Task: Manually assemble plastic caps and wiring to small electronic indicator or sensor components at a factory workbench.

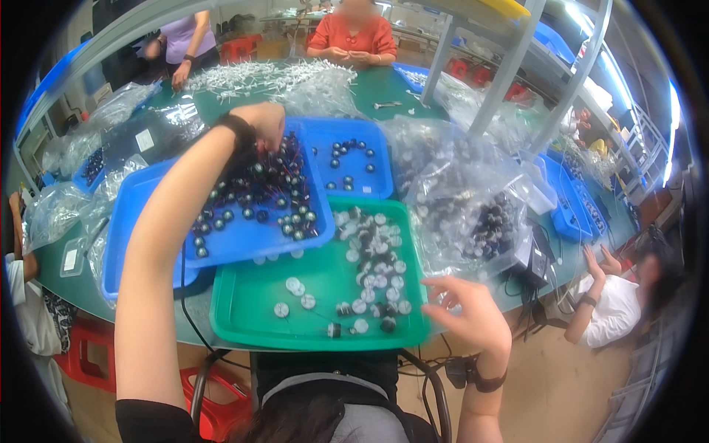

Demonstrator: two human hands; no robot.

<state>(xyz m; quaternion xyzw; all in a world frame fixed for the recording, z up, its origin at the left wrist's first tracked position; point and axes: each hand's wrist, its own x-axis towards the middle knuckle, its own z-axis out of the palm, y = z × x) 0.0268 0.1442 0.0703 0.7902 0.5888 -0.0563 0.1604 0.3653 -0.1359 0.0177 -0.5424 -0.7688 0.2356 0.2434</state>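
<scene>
1. Left forearm (156, 280) crosses the blue tray (258, 242); in my judgement, best kept raised so it sweeps nothing aside.
2. Table (236, 105): smooth, green, flat.
3. Green tray (255, 295): shallow plastic, rounded corners, partly under the blue tray's edge.
4. Left hand (264, 127): curled above the blue tray; grip contents hidden, cannot tell. Light fingertip contact and a straight lift should suit.
5. Right hand (471, 310): grip loosely spread, nothing visible within, beside green rim.
6. Translucent discs (281, 310): scattered in green tray.
7. Dark round parts (298, 235): glossy, heaped in blue tray.
</scene>
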